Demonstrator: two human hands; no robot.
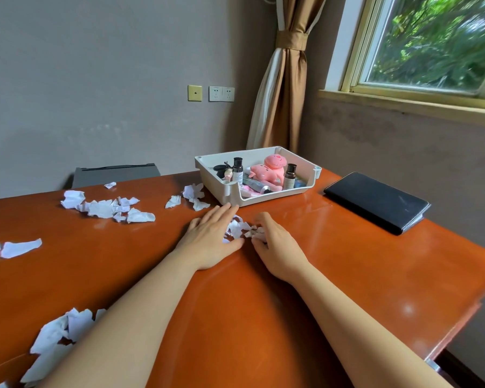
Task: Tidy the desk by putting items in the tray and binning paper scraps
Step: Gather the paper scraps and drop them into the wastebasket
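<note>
We can read no text anywhere. Beyond our fingers point(230, 210), in the tray point(263, 198), two dark bottles carry labels: the left bottle point(238, 169) has a pale label with print too small and blurred to make out, and the right bottle point(289, 176) likewise. The paper scraps point(240, 228) between our fingers show no legible writing.

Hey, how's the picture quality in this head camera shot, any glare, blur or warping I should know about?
Head view: daylight from the window puts glossy glare streaks on the desk; the foliage outside is smeared; wide-angle warping bends the window frame and desk edge; both the left hand and right hand, the paper scraps and the tray look reasonably sharp.
</note>
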